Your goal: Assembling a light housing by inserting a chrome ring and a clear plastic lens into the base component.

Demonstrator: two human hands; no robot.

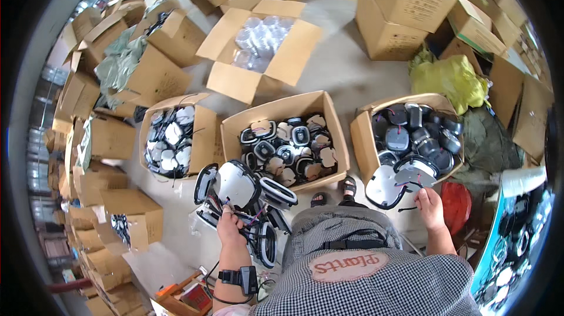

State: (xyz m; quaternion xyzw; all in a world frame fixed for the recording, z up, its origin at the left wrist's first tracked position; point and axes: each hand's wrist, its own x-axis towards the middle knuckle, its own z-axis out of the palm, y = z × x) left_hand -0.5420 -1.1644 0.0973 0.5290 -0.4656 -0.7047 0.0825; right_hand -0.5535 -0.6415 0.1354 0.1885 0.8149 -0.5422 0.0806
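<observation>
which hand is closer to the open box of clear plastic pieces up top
Left. The left hand, holding a bundle of wired parts, sits below the box; the right hand is farther, down at the right.

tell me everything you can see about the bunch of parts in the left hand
The bunch of parts is a cluster of flat, rounded housings, white-faced with black rims, plastic by the look, fanned out at different tilts. Thin coloured wires trail from them, and the left hand grips the cluster by those wires from below. It hangs above the concrete floor, just in front of the middle open cardboard box, overlapping its near left corner in the head view.
</observation>
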